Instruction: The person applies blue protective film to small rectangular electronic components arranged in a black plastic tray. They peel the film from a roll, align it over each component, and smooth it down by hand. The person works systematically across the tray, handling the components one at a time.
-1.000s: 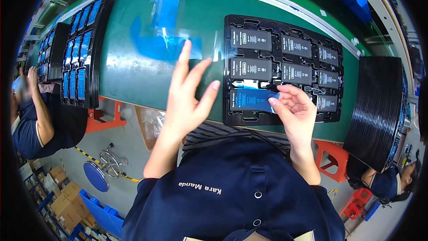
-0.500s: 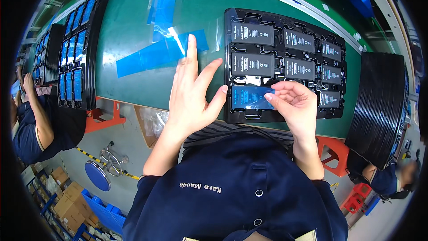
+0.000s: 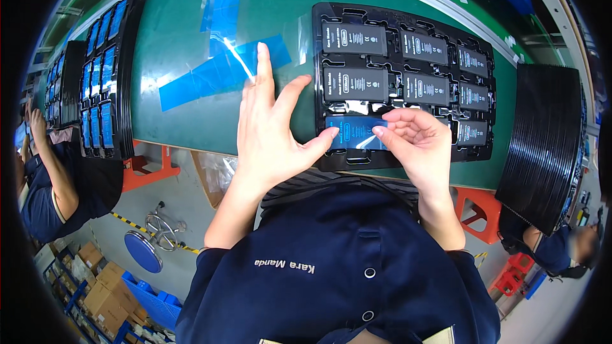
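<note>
In front of me a black plastic tray holds several flat dark-grey battery packs, such as the middle-row one. A glossy blue film lies over the near-left pack, whose print shows through. My right hand pinches the right end of this film between thumb and forefinger, other fingers curled. My left hand is spread with fingers apart. Its thumb tip rests at the left end of the same film, and its forefinger points over blue film strips on the green table.
Stacked black trays with blue-covered packs stand at the left. A tall stack of black trays is at the right. More blue film hangs at the far edge. Other people work at both sides; a blue round stool stands lower left.
My left thumb has come down onto the left end of the blue film. The right hand keeps its pinch, shifting slightly left. The whole view has shifted a little.
</note>
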`<state>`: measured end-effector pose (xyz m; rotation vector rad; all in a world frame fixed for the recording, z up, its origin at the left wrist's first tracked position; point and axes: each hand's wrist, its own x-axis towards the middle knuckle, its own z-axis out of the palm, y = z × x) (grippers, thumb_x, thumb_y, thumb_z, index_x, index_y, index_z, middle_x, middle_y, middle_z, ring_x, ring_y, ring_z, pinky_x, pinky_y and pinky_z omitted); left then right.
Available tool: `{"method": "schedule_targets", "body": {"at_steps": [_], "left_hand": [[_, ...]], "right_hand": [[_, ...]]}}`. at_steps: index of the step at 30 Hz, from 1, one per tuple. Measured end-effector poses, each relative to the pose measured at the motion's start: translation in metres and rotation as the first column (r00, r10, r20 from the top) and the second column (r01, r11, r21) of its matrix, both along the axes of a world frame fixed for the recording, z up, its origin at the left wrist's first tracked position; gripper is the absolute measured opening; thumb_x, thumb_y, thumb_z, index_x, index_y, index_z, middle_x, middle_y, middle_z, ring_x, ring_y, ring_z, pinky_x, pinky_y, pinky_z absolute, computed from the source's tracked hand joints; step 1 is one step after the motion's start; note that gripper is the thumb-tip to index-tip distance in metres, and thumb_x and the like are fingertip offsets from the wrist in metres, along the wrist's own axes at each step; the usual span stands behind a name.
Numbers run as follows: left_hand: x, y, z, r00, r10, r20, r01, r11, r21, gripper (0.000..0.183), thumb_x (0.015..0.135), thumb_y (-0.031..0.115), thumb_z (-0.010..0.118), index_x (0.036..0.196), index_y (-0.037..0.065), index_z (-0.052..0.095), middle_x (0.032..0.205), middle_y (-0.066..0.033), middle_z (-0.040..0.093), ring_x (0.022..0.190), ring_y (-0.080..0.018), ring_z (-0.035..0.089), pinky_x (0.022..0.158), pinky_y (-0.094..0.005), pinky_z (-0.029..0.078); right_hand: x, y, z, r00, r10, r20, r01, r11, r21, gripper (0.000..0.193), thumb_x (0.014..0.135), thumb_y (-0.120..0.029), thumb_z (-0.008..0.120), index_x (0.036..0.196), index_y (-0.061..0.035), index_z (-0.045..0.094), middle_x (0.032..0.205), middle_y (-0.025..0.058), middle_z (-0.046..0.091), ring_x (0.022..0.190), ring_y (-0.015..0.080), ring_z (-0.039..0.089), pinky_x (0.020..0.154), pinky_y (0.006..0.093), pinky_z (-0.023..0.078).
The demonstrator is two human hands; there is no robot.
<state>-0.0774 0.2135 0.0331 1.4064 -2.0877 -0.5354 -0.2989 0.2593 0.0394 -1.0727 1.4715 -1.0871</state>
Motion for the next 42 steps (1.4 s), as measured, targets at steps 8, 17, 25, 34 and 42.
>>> {"method": "schedule_targets", "body": {"at_steps": [8,17,25,34,42], "left_hand": [[0.011,-0.003,-0.004,0.964,-0.076,-0.255,0.017,0.974,-0.225,0.049,0.064,0.020,0.081,0.105,-0.002,0.064,0.142,-0.0324,0.038,0.114,-0.0394,0.055,0.095,-0.0427,0.043],[0.016,0.019,0.039,0.525,-0.496,-0.692,0.468,0.847,-0.252,0.028,0.063,-0.006,0.081,0.081,0.003,0.061,0.078,-0.0068,0.059,0.063,-0.0191,0.056,0.057,-0.0309,0.045],[0.011,0.013,0.048,0.773,-0.332,-0.541,0.417,0.908,0.037,0.043,0.072,-0.002,0.074,0.113,-0.005,0.061,0.121,-0.0216,0.058,0.102,-0.0279,0.063,0.083,-0.0329,0.052],[0.010,0.011,0.036,0.878,-0.258,-0.403,0.237,0.966,-0.101,0.026,0.067,-0.008,0.072,0.092,0.001,0.071,0.085,-0.0103,0.062,0.071,-0.0204,0.062,0.061,-0.0293,0.049],[0.032,-0.006,0.030,0.921,-0.263,-0.287,0.230,0.963,-0.144,0.049,0.071,0.047,0.074,0.074,-0.001,0.067,0.079,-0.0104,0.062,0.069,-0.0215,0.061,0.059,-0.0294,0.046]], "right_hand": [[0.010,-0.003,0.019,0.866,0.043,-0.498,-0.130,0.981,-0.141,0.031,0.074,0.003,0.073,0.104,-0.0008,0.066,0.085,0.0041,0.058,0.051,0.0039,0.046,0.048,0.0210,0.042],[0.015,-0.019,0.038,0.893,0.417,-0.166,-0.448,0.794,-0.412,0.049,0.078,-0.007,0.071,0.125,-0.0016,0.056,0.115,0.0150,0.061,0.097,0.0256,0.062,0.084,0.0345,0.048],[0.022,-0.012,0.025,0.866,0.483,-0.130,-0.498,0.808,-0.314,0.041,0.089,-0.005,0.059,0.128,0.0043,0.053,0.116,0.0192,0.062,0.102,0.0303,0.063,0.087,0.0346,0.049],[0.024,-0.021,0.033,0.835,0.424,-0.350,-0.546,0.710,-0.444,0.038,0.083,-0.006,0.067,0.119,0.0031,0.060,0.109,0.0159,0.061,0.097,0.0292,0.061,0.086,0.0354,0.048],[0.012,-0.029,0.037,0.913,0.321,-0.251,-0.406,0.776,-0.482,0.018,0.073,0.007,0.070,0.089,-0.0003,0.072,0.092,0.0111,0.068,0.079,0.0198,0.064,0.066,0.0276,0.052]]}}
